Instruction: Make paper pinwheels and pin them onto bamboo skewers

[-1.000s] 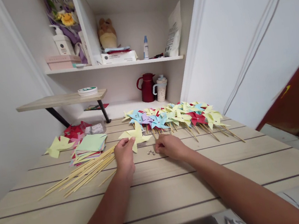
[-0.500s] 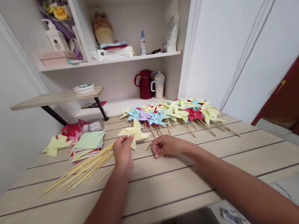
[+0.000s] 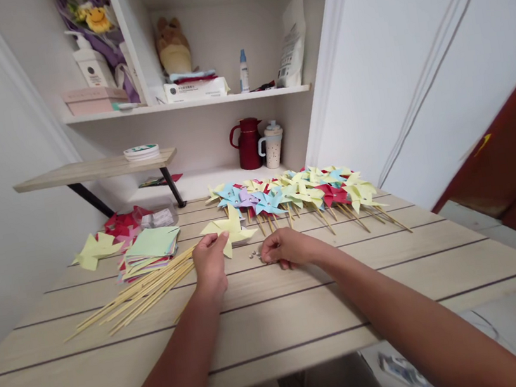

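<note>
While the left hand (image 3: 210, 265) pinches the yellow pinwheel (image 3: 229, 231), the right hand (image 3: 285, 248) fingers small pins (image 3: 254, 255) beside it.

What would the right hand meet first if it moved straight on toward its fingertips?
Probably the small metal pins on the table; the right hand points left, fingertips almost touching them.

Sticks (image 3: 142, 293) lie left of the pins (image 3: 254, 255), finished pinwheels (image 3: 296, 194) behind them.

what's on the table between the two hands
In the head view, a few small silvery pins lie on the table between the left hand, which pinches a yellow pinwheel, and the right hand, whose fingertips reach them.
</note>
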`<control>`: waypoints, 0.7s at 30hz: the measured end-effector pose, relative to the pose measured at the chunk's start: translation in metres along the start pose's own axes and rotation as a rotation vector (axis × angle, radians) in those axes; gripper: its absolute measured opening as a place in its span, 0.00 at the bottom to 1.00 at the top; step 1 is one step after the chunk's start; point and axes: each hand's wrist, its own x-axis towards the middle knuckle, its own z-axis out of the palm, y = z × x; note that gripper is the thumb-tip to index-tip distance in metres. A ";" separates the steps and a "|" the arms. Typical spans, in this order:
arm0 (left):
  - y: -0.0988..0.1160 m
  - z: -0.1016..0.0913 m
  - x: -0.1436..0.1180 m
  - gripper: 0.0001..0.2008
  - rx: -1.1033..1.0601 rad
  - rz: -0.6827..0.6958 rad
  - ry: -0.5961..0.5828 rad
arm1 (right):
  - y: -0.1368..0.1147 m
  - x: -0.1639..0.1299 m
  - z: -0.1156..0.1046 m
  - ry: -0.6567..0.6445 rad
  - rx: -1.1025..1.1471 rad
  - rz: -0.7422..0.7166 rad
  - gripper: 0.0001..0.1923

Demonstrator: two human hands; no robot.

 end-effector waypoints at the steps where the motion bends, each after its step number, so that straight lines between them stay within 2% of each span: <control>1: 0.000 0.000 0.000 0.15 -0.002 -0.001 -0.001 | 0.000 0.000 0.000 0.005 -0.002 0.000 0.03; 9: 0.001 0.000 0.000 0.15 -0.010 -0.010 -0.002 | 0.003 0.003 -0.003 0.059 -0.069 0.040 0.05; 17: 0.000 0.000 0.001 0.16 -0.010 -0.023 -0.025 | 0.004 0.004 -0.004 0.089 -0.097 0.017 0.04; 21: 0.002 0.000 0.000 0.14 -0.012 -0.030 -0.031 | 0.003 0.004 -0.004 0.103 -0.084 0.005 0.08</control>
